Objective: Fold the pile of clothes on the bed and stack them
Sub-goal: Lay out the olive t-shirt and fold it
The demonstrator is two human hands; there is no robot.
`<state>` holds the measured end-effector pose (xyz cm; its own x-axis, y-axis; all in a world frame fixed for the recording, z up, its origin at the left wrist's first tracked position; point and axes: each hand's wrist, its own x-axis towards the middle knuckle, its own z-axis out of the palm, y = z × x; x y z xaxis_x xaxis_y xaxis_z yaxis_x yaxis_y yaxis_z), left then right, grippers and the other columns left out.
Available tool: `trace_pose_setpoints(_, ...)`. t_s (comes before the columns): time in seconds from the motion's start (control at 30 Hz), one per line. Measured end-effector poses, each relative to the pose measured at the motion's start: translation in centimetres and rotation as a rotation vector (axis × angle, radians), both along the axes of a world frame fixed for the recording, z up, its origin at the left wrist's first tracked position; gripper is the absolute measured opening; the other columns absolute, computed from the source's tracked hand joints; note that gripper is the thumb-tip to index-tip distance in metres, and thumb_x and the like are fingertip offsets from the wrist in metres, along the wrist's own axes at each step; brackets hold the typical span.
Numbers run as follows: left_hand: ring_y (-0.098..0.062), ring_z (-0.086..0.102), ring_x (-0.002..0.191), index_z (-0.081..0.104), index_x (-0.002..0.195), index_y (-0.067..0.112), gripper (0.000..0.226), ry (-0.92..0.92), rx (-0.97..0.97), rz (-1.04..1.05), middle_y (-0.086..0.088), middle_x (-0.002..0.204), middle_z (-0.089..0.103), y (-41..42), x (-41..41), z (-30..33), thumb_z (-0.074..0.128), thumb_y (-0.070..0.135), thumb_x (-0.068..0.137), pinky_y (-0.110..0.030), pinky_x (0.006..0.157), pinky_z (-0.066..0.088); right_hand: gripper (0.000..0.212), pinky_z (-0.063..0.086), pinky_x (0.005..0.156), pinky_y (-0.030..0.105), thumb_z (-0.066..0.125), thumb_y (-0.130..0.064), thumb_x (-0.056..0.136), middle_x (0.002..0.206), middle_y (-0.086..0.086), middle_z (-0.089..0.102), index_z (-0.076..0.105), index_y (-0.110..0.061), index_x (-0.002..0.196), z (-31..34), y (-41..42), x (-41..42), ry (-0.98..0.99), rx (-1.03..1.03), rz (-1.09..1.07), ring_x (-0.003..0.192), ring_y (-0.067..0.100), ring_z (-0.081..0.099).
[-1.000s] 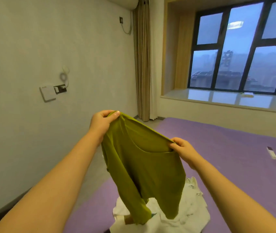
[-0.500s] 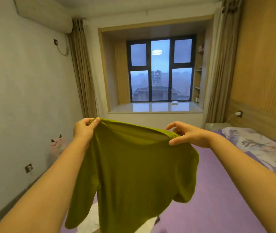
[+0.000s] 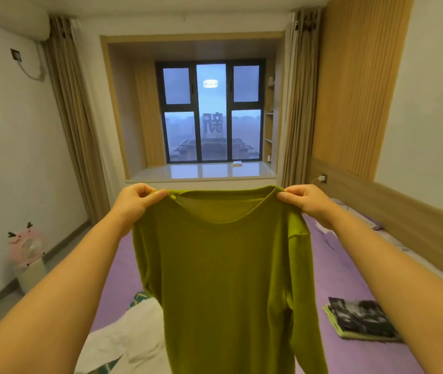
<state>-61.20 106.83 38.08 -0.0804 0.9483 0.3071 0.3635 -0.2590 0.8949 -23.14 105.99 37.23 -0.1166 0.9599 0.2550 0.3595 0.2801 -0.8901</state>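
A person stood at a bed covered in a purple sheet (image 3: 331, 271) and held up an olive-green long-sleeved knit top (image 3: 223, 279) at chest height. The left hand (image 3: 134, 201) pinched the top's left shoulder between thumb and curled fingers; the right hand (image 3: 305, 201) pinched the right shoulder the same way. The top hung flat and spread, its scooped neckline facing the viewer, its sleeves dangling. Below it on the sheet lay a crumpled white garment (image 3: 125, 344). To the right sat a folded stack with a black-and-white print on top (image 3: 360, 319). A dark-framed window (image 3: 210, 112) stood ahead.
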Motion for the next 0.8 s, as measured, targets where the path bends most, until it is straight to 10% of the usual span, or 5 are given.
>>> trace_pose_setpoints(0.33, -0.015, 0.056, 0.059, 0.066, 0.077, 0.007, 0.032, -0.006, 0.003, 0.058, -0.007, 0.069, 0.061, 1.4, 13.2, -4.1, 0.061, 0.035, 0.092, -0.026, 0.057, 0.047, 0.014, 0.053, 0.066, 0.025, 0.047, -0.019, 0.099, 0.094, 0.006, 0.064, 0.060, -0.019, 0.102, -4.6, 2.2, 11.5, -0.006, 0.075, -0.237, 0.080, 0.016, 0.062)
trace_pose_setpoints(0.5, -0.022, 0.040, 0.062, 0.050, 0.075, 0.004, 0.045, 0.364, 0.014, 0.149, -0.006, 0.064, 0.043, 1.8, 17.5, -6.7, 0.044, 0.042, 0.098, -0.034, 0.055, 0.028, 0.025, 0.042, 0.075, 0.033, 0.043, -0.022, 0.101, 0.101, 0.003, 0.060, 0.061, -0.011, 0.115, -7.6, 1.9, 14.9, -0.211, 0.225, -0.395, 0.092, 0.017, 0.053)
trace_pose_setpoints(0.8, -0.020, 0.056, 0.067, 0.068, 0.074, 0.011, 0.040, 0.331, -0.155, 0.044, -0.010, 0.073, 0.063, 0.2, 19.2, -9.1, 0.061, 0.047, 0.088, -0.029, 0.060, 0.044, 0.024, 0.034, 0.063, 0.027, 0.059, -0.031, 0.093, 0.077, 0.003, 0.061, 0.069, -0.010, 0.090, -10.9, 0.6, 19.2, -0.296, 0.163, -0.319, 0.075, 0.019, 0.055)
